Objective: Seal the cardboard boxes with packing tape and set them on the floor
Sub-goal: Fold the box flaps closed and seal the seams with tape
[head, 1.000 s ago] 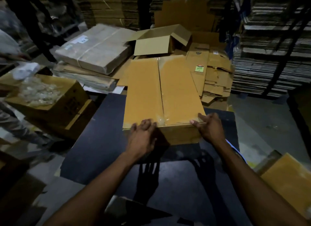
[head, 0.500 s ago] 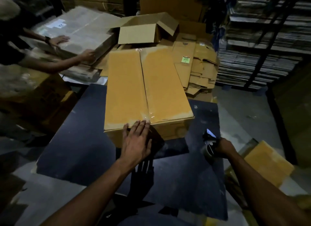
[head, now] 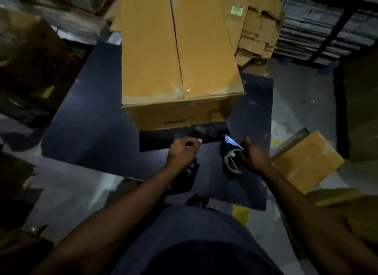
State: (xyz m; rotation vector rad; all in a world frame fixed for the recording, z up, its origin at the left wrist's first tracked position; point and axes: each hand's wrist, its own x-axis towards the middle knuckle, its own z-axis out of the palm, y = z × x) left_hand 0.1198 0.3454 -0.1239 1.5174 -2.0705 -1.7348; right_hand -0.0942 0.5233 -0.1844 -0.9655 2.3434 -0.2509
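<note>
A long closed cardboard box [head: 180, 55] lies on the dark table [head: 90, 119], clear tape glinting where its centre seam meets the near edge. Just in front of the box my left hand [head: 183, 152] hovers over the table with curled fingers and the thumb against the forefinger; I see nothing between them. To its right, my right hand [head: 253, 156] grips a tape dispenser [head: 232, 155] with a roll on it, its blade end pointing towards the box. Neither hand touches the box.
Flattened cartons [head: 257, 29] are piled behind the box at the right. A smaller taped box [head: 306, 162] sits on the floor right of the table. Dark boxes [head: 30, 55] stand at the left, and stacked cardboard sheets [head: 327, 23] at the far right.
My left hand has come off the box's near edge and curled up. My right hand has brought the tape dispenser in from the table's right edge towards the middle. The camera has tilted down.
</note>
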